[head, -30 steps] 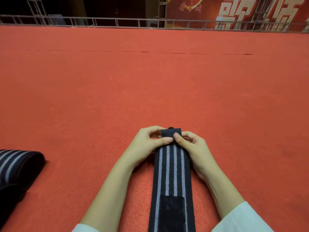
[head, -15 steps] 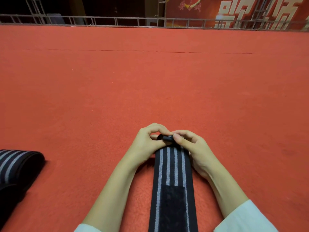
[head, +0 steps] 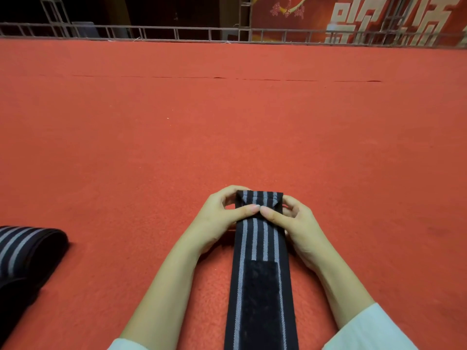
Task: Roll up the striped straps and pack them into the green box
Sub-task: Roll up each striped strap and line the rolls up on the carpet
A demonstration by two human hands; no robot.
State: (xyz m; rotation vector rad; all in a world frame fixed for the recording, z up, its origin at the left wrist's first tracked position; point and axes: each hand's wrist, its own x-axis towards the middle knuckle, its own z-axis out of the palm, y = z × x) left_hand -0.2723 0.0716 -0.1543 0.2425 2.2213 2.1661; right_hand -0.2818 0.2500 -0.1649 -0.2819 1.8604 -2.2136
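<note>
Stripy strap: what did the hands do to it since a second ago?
The left hand and right hand kept pinching the striped strap at its far end and turned it over toward the person: the flat black tip became a thicker roll showing stripes. The other striped strap at the left stayed put on the red carpet.

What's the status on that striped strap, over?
Left hand and right hand pinch the strap at its folded far end. Rest lies flat on carpet. Second strap off left, nothing in the way.
</note>
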